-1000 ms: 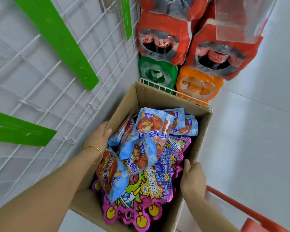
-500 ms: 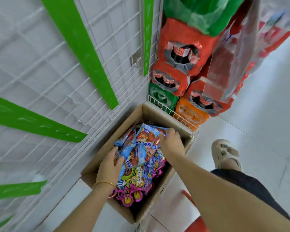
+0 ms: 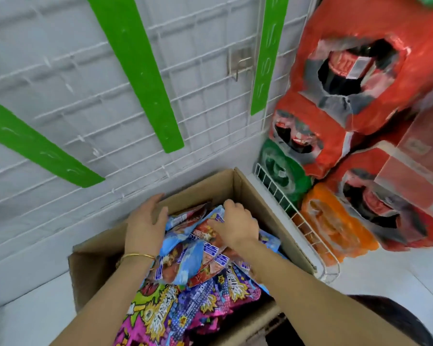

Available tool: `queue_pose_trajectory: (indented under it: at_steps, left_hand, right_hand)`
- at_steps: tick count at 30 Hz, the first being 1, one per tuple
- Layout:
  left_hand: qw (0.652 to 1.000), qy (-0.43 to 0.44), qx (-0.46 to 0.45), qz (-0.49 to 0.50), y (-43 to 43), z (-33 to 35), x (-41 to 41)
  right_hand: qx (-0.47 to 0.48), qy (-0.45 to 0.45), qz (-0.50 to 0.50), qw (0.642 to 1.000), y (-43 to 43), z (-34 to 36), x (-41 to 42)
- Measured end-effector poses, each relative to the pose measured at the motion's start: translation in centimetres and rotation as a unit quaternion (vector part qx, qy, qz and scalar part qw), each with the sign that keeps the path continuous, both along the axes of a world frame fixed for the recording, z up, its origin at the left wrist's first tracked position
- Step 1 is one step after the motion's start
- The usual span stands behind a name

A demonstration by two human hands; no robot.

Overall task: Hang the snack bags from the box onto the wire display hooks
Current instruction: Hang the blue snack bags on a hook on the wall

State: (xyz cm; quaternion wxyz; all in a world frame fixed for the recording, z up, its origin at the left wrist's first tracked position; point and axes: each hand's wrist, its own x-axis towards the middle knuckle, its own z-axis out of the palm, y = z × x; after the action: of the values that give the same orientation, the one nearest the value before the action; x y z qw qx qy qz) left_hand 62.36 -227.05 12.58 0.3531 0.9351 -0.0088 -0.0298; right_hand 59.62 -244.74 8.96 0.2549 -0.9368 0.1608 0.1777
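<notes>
In the lower middle of the frame an open brown cardboard box (image 3: 260, 196) holds light-blue foil snack bags (image 3: 185, 260) piled on pink-and-purple cartoon packets (image 3: 185, 308). The left hand (image 3: 145, 221), with a thin gold bracelet (image 3: 135, 257) at its wrist, lies flat-fingered over the box's left wall, while the right hand (image 3: 235, 226) curls its fingers into the blue bags. A white wire grid panel (image 3: 73, 83) with green strips (image 3: 135, 66) fills the upper left, and red shrink-wrapped bottle packs (image 3: 360, 96) are stacked at right.

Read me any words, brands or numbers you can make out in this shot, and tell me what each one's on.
No text here reads clearly.
blue snack bags: white label patches, print too blurred to read.
purple and pink bags: big yellow lettering, too smeared to read.
green strips: faint marks, illegible.
red bottle packs: bottle labels blurred.
</notes>
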Motion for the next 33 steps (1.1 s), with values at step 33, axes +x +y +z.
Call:
queue_pose_trajectory:
  at_steps: [33]
  left_hand:
    - [0.953,0.062,-0.293,0.045,-6.2,6.5,-2.0]
  right_hand:
    - [0.522,-0.161,-0.207,0.811,-7.6,9.7,2.2]
